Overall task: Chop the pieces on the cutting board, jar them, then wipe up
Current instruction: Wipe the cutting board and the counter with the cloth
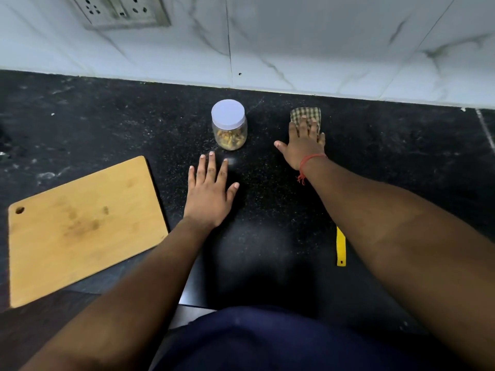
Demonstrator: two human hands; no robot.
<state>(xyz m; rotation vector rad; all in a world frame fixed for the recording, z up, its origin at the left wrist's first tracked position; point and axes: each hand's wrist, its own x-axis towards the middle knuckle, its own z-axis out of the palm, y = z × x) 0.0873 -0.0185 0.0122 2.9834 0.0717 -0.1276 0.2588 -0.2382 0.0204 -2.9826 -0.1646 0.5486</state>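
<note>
A clear jar (229,127) with a pale lid stands closed on the black counter (107,124), holding yellowish chopped pieces. My left hand (210,192) lies flat on the counter just in front of the jar, fingers spread and straight. My right hand (304,145) presses flat on a folded checked cloth (305,115) to the right of the jar, near the wall. The wooden cutting board (80,228) lies bare at the left, overhanging the counter's front edge.
A yellow knife handle (341,247) shows on the counter beside my right forearm; its blade is hidden. A white marbled wall (294,44) with a socket plate (120,12) backs the counter. Pale specks dot the counter surface.
</note>
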